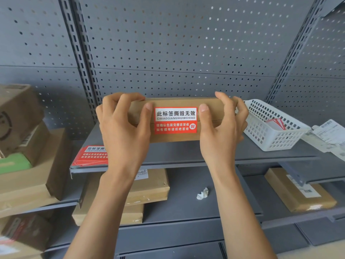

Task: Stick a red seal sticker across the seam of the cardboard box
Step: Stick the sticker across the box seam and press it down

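Observation:
A flat brown cardboard box stands on its long side on the grey shelf. A red and white seal sticker lies over the seam on its front face. My left hand grips the box's left end, thumb beside the sticker's left edge. My right hand grips the right end, thumb at the sticker's right edge. A stack of spare red seal stickers lies on the shelf at the left, partly hidden by my left wrist.
A white plastic basket with red-edged slips stands right of the box. Loose shipping labels lie at the far right. Cardboard parcels crowd the left side and lower shelves. A crumpled white paper lies on the shelf below.

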Demonstrator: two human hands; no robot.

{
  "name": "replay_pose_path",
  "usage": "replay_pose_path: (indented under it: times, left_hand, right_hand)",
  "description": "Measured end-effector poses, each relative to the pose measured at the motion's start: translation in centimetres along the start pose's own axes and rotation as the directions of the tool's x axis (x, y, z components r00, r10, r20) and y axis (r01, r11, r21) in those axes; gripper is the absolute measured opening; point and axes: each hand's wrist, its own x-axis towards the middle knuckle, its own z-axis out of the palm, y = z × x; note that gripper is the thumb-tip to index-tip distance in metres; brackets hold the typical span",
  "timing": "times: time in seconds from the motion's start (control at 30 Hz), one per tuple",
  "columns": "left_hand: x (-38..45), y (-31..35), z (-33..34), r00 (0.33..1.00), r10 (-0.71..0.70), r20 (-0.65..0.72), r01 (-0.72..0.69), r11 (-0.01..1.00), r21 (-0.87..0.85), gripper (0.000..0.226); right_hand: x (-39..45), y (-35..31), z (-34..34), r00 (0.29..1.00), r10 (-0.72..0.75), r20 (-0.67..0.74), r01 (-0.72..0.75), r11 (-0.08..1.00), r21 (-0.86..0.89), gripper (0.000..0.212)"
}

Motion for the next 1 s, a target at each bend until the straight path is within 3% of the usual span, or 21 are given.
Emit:
replay_pose_path:
  times: [0.13, 0.33, 0.4, 0.53, 0.67, 0.87, 1.0]
  left_hand:
    - [0.3, -0.6, -1.0, 0.989, 0.122, 0.082, -0.12, 0.992, -0.037, 0.034]
    - [1.8, -3.2, -2.9, 0.852, 0.346, 0.392, -0.359, 0.933, -0.043, 0.114]
    - [2.3, -3.8, -2.9, 0.834, 0.362, 0.417, -0.397, 0.918, -0.002, 0.125]
    - [2.8, -4.0, -2.6, 0.865, 0.395, 0.311, -0.433, 0.899, 0.062, 0.104]
    - [2.2, -3.8, -2.2, 0.876, 0.402, 0.266, -0.434, 0.898, 0.071, 0.088]
    - [1.1, -3.4, -1.5, 0.883, 0.394, 0.255, -0.429, 0.898, 0.101, 0.084]
    - [0.4, -3.0, -1.2, 0.867, 0.411, 0.282, -0.45, 0.889, 0.089, 0.083]
  right_hand:
    - [1.1, 0.2, -0.5, 1.0, 0.027, 0.001, -0.027, 1.0, 0.007, 0.04]
    - [3.9, 0.4, -2.0, 0.995, 0.036, 0.097, -0.046, 0.994, 0.097, 0.043]
    - [4.3, 0.2, -2.2, 0.993, 0.022, 0.119, -0.036, 0.992, 0.121, 0.043]
    - [4.2, 0.2, -2.5, 0.991, -0.009, 0.133, -0.014, 0.985, 0.172, 0.043]
    - [1.3, 1.5, -3.6, 0.998, -0.059, -0.038, 0.064, 0.988, 0.141, 0.021]
    - [-0.8, 2.7, -3.3, 0.983, 0.095, 0.158, -0.113, 0.987, 0.111, 0.003]
    - [-0.8, 2.8, -3.0, 0.979, 0.132, 0.156, -0.152, 0.98, 0.125, 0.002]
